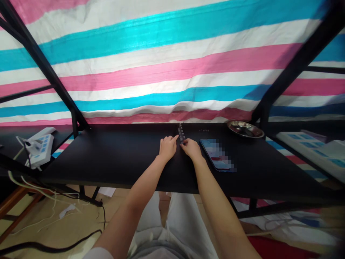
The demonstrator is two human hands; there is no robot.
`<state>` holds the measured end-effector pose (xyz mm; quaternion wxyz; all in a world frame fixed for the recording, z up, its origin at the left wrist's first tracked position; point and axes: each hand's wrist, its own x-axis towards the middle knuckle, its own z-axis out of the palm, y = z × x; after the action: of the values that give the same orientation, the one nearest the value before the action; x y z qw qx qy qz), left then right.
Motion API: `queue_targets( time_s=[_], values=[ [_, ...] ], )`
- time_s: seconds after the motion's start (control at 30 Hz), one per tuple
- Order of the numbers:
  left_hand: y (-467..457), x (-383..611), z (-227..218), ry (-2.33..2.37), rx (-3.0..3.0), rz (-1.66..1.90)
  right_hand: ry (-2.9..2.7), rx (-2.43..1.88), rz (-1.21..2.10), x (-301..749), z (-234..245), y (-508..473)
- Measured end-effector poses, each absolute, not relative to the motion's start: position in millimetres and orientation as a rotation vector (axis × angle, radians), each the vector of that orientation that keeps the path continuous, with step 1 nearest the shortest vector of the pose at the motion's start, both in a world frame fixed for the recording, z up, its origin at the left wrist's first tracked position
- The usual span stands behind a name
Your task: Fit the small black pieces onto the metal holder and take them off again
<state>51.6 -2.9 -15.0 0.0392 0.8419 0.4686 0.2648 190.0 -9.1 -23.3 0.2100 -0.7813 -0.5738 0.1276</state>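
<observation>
A short strand of clear, bead-like pieces (181, 133) lies on the black table (121, 154), running from near its back edge towards me. My left hand (167, 148) rests on the tabletop just left of the strand, fingers apart, one finger reaching to its side. At the strand's near end, my right hand (191, 149) has thumb and forefinger closed together on it. Its other fingers are curled and partly hidden. Several tiny pale bits (204, 130) lie behind and to the right of that hand.
A phone (211, 149) with a blurred screen lies right of my right hand. Farther right, a shiny round metal dish (245, 129) sits near the back edge. Striped cloth (172, 72) hangs behind. Black frame posts slope up on both sides. A white power strip (44, 149) lies left.
</observation>
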Motion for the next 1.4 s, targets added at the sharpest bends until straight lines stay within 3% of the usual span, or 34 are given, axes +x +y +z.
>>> queue_targets(
  time_s=[0.43, 0.83, 1.17, 1.4],
  values=[
    [0, 50, -11, 1.538, 2.412, 0.877, -1.611, -2.176, 0.327, 188, -23, -9],
    [4, 53, -9, 1.382, 2.117, 1.337, -1.734, -2.103, 0.287, 180, -15, -15],
    [4, 51, -6, 1.398, 2.046, 1.37, -1.865, -1.948, 0.296, 175, -9, -18],
    [-2, 51, -4, 1.134, 2.104, 1.499, -1.962, -1.827, 0.282, 173, -11, -19]
  ],
)
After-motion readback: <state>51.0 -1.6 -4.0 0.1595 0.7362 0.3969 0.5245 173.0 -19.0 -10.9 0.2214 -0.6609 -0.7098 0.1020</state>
